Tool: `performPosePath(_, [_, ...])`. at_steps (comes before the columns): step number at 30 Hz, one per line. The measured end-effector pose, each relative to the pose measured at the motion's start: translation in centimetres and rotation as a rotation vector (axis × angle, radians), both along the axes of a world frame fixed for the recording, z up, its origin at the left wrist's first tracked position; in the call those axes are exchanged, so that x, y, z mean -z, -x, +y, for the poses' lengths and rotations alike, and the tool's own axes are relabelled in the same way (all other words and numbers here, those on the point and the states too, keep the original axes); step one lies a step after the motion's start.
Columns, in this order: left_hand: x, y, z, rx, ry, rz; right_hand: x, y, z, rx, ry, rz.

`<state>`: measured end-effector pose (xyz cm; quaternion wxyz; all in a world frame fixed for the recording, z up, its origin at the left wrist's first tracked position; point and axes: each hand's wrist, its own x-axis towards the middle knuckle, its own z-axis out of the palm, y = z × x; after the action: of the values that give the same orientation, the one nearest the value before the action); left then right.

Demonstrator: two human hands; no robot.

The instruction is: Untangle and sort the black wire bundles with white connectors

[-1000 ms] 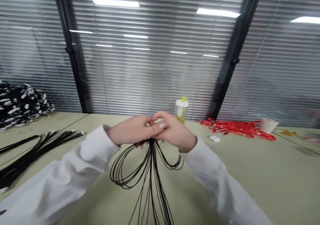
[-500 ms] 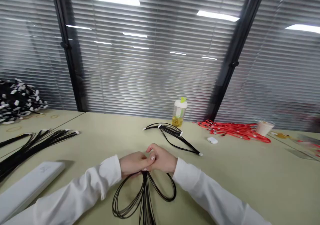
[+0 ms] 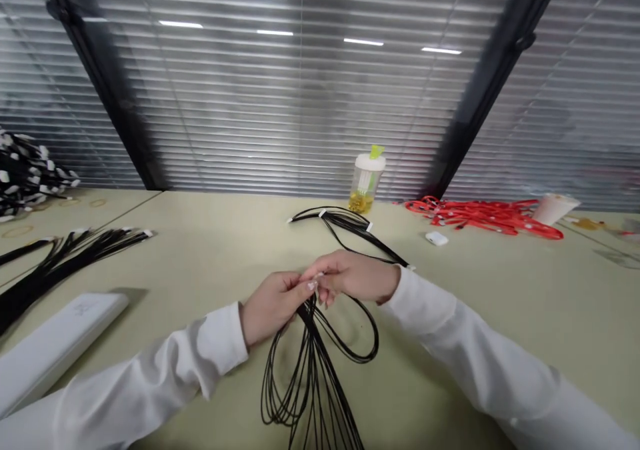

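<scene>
A bundle of thin black cables hangs in loops and loose strands below my hands. My left hand is closed, thumb on top, around the gathered neck of the bundle. My right hand meets it there from the right, fingers bent and pressed together at the same neck. The fingertips overlap, so exactly what the right ones pinch is partly hidden. Just beyond the right hand lies another tied bundle of black cables with white connectors.
On the left are a long white box, black cables and a cable pile. Along the back stand a clear bottle, red cords and a paper cup. A small white case sits near the cords.
Both hands and the cable bundle have shifted right in the view. The right hand has turned more palm-down, its fingers now pointing left. The camera has tilted down.
</scene>
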<state>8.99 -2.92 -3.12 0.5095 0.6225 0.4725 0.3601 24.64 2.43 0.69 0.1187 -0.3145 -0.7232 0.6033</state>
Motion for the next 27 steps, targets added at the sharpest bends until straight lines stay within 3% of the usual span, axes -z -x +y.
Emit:
performPosePath(6, [1.4, 0.2, -0.8, -0.14, 0.07, -0.04, 0.8, 1.4, -0.3, 0.142, -0.113, -0.03])
performPosePath(11, [1.7, 0.1, -1.1, -0.221, -0.055, -0.186, 1.6, 2.1, -0.9, 0.204, -0.28, -0.035])
performPosePath(13, [1.6, 0.0, -1.2, -0.26, -0.057, -0.199, 0.8, 1.9, -1.3, 0.261, -0.406, -0.017])
performPosePath(17, [1.6, 0.0, -1.4, -0.332, -0.027, -0.2, -2.8, -0.3, -3.1, 0.426, -0.719, 0.027])
performPosePath(18, [1.5, 0.0, -1.4, -0.358, -0.017, -0.233, -3.6, -1.0, -3.8, 0.394, -0.857, -0.058])
performPosePath(19, [1.4, 0.0, -1.5, -0.377, 0.002, -0.287, -4.2, -1.7, -4.4, 0.295, -0.901, -0.19])
performPosePath(21, [1.2, -0.2, -1.5, -0.384, 0.07, -0.432, -4.5, -2.7, -5.5, 0.035, -0.847, -0.433])
performPosePath(23, [0.9, -0.2, -1.6, -0.362, 0.157, -0.565, -3.8, -3.1, -6.0, -0.095, -0.825, -0.539])
performPosePath(27, [0.3, 0.0, -1.5, -0.345, 0.288, -0.704, -1.9, -2.2, -5.8, -0.047, -0.812, -0.367])
